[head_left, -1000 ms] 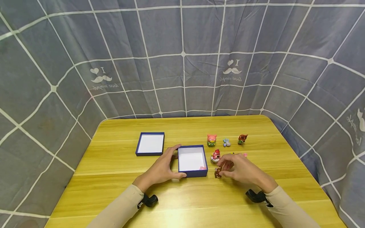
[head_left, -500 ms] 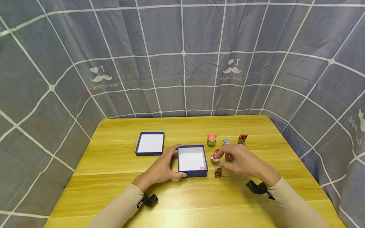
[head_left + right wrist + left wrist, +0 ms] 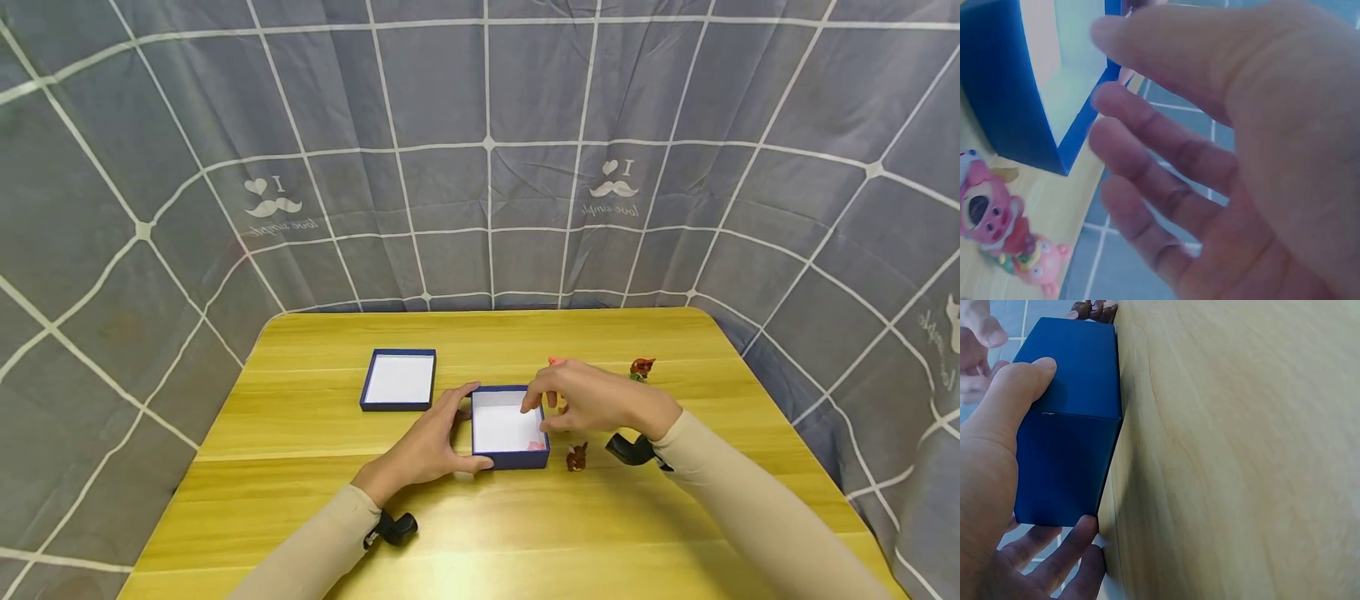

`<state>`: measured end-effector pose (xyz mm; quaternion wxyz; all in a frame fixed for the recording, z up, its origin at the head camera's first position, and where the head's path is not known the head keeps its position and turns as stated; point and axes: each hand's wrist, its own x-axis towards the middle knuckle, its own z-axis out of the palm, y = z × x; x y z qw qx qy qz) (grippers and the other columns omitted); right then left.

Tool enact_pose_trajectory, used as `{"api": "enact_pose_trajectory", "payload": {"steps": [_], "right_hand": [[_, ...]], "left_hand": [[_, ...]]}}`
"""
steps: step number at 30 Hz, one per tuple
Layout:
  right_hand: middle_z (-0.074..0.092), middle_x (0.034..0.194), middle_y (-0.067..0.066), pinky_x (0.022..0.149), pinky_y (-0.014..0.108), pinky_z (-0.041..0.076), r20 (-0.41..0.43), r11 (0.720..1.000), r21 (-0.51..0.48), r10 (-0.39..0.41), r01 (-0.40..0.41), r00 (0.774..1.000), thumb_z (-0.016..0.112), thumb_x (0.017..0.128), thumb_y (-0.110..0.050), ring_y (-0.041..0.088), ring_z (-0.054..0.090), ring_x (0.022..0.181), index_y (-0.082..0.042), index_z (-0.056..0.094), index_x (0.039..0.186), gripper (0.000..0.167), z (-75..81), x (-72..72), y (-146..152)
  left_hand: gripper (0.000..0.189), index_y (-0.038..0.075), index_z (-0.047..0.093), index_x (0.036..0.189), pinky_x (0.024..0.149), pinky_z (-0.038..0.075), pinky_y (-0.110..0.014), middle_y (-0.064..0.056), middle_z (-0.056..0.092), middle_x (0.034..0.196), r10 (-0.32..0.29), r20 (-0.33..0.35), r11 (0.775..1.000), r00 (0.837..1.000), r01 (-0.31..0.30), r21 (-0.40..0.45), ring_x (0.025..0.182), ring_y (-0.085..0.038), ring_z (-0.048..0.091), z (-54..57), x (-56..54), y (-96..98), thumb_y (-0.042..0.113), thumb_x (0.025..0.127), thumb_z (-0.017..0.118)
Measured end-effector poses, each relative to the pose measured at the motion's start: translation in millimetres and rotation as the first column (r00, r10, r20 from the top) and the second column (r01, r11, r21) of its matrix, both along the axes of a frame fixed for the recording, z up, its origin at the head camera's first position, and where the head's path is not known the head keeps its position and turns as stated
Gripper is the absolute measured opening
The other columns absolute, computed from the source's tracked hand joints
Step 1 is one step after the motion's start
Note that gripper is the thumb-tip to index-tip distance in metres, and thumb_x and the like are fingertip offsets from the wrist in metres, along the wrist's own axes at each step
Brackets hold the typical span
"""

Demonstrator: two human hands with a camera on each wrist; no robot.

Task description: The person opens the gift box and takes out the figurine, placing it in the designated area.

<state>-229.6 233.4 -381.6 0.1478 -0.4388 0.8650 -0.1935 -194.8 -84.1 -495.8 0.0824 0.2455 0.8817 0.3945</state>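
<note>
My left hand [image 3: 420, 446] grips the square blue box [image 3: 517, 459] at its left side, thumb on the front wall and fingers round the back, as the left wrist view shows. A small pink thing [image 3: 536, 446] lies in the box's white interior, in the near right corner. Over the box's right edge hovers my right hand [image 3: 592, 400], fingers loosely bent and thumb apart. Nothing sits between those fingers in the right wrist view. Below them there, a pink bear figurine [image 3: 988, 209] and a pink pig-like figurine [image 3: 1044, 265] stand beside the box.
A shallow blue lid [image 3: 400, 379], white inside up, lies left of the box. To the box's right stands a brown figurine [image 3: 576, 457]. Farther back is a fox-like figurine [image 3: 642, 368]. A grey checked curtain [image 3: 450, 183] surrounds the wooden table [image 3: 300, 400].
My right hand first drew away from the brown figurine, then moved left to the box's right edge, covering several figurines. My left hand and the box have stayed put.
</note>
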Motion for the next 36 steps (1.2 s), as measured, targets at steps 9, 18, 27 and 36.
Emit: {"api": "enact_pose_trajectory", "payload": {"steps": [9,18,27,36], "right_hand": [[0.087,0.127,-0.001,0.092,0.029,0.065,0.129,0.986,0.145,0.066,-0.085,0.989,0.09,0.103,-0.009,0.024,0.078,0.106,-0.015,0.088,0.13,0.028,-6.3,-20.9,-24],[0.085,0.109,-0.007,0.086,0.023,0.062,0.209,0.957,0.264,0.067,-0.123,0.976,0.095,0.097,-0.007,0.003,0.07,0.092,-0.02,0.092,0.115,0.022,-14.5,-32.8,-49],[0.086,0.105,-0.001,0.086,0.02,0.063,0.266,0.928,0.341,0.058,-0.15,0.962,0.097,0.097,-0.008,-0.001,0.071,0.089,-0.018,0.093,0.11,0.017,-22.3,-39.2,-62],[0.084,0.094,-0.01,0.082,0.019,0.064,0.326,0.926,0.348,0.03,-0.149,0.945,0.095,0.098,-0.007,-0.001,0.075,0.085,-0.018,0.094,0.106,0.013,-25.4,-43.1,-64]], "left_hand": [[0.122,0.02,0.031,0.184,0.128,0.054,-0.058,-0.014,0.051,0.174,0.001,0.008,1.0,1.0,-0.001,-0.004,0.15,-0.03,0.065,0.9,1.7,0.5,0.052,0.091,0.101],[0.123,0.02,0.03,0.185,0.128,0.054,-0.057,-0.012,0.051,0.175,0.003,0.013,1.0,1.0,-0.003,-0.001,0.151,-0.029,0.065,0.4,2.3,-2.0,0.054,0.09,0.101],[0.122,0.019,0.031,0.184,0.127,0.056,-0.058,-0.015,0.053,0.172,0.001,-0.011,1.0,1.0,-0.001,0.008,0.149,-0.03,0.066,-1.7,2.3,-2.4,0.054,0.09,0.101],[0.123,0.015,0.031,0.184,0.126,0.056,-0.057,-0.015,0.054,0.171,-0.005,-0.03,1.0,1.0,0.005,0.009,0.147,-0.03,0.067,-2.5,1.5,-1.9,0.053,0.091,0.101]]}}
